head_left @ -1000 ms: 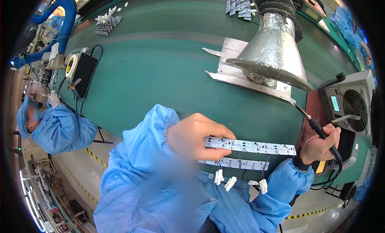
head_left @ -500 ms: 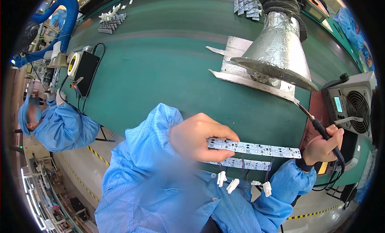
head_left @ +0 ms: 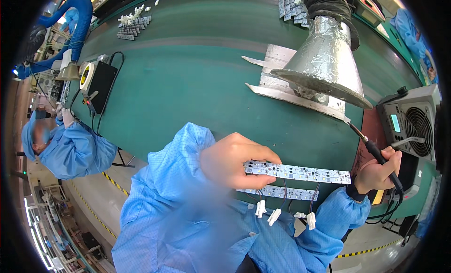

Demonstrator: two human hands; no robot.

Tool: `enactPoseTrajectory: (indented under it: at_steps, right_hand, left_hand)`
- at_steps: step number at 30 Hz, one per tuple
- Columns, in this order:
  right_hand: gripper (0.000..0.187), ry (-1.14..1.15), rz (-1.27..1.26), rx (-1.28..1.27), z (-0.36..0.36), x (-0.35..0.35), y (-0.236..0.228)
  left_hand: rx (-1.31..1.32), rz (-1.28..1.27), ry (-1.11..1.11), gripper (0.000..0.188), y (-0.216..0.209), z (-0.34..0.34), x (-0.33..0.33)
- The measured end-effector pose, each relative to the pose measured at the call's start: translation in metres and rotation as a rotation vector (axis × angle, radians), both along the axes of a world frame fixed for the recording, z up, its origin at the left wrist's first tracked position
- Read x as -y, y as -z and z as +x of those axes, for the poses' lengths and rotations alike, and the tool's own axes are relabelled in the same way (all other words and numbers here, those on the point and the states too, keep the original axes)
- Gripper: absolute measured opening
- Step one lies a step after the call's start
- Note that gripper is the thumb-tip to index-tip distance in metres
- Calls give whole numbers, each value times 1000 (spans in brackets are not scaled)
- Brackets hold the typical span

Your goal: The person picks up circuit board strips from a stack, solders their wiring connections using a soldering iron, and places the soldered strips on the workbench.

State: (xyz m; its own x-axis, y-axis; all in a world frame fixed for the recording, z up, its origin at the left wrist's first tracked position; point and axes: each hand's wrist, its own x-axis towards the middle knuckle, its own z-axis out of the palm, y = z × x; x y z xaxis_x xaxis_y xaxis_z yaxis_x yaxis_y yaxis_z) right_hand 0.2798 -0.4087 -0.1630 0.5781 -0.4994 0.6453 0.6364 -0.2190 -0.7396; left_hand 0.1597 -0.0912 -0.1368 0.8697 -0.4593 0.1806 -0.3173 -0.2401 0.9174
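Observation:
My left hand [head_left: 239, 161] pinches the left end of a white LED circuit board strip [head_left: 305, 173] between thumb and fingers. Behind its near edge, closer to my body, lies a second LED strip [head_left: 291, 192]. Thin dark wires run down from the strips to white plug connectors [head_left: 274, 217]. In my right hand [head_left: 378, 173] is a soldering iron [head_left: 374, 151], gripped like a pen and pointing up and left. Its tip is at the right corner of a whitish metal tray [head_left: 277, 91], apart from the strip; whether it touches the tray I cannot tell.
A foil-covered fume hood [head_left: 326, 52] overhangs the tray. To the right stands a grey soldering station [head_left: 413, 118]. A black box [head_left: 101, 85] with cables sits left on the green mat [head_left: 188, 85]. Wired strips [head_left: 134, 28] lie at the back. A co-worker [head_left: 70, 144] sits at left.
The held strip has shifted very slightly, its right end a little left. The strips at the back have moved slightly to the right. The co-worker's hands have moved. My right hand stays put.

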Motion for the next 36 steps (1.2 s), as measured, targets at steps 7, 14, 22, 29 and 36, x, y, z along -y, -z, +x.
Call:
enactPoseTrajectory:
  at_steps: [7, 14, 22, 29, 36]
  right_hand:
    - [36, -6, -65, -96, -11, 7, -15]
    - [39, 38, -107, -116, -22, -20, -16]
    - [43, 24, -128, -113, -24, -22, -20]
    - [38, 213, -229, 25, -23, -23, -17]
    - [39, -64, -77, 67, -28, -44, -18]
  left_hand:
    - [169, 195, -169, 27, 4, 11, 15]
    - [144, 333, -290, 25, 12, -5, 12]
    - [93, 332, -320, 31, 13, -2, 14]
    - [74, 251, -294, 31, 26, 18, 21]
    - [136, 233, -313, 29, 26, 11, 15]
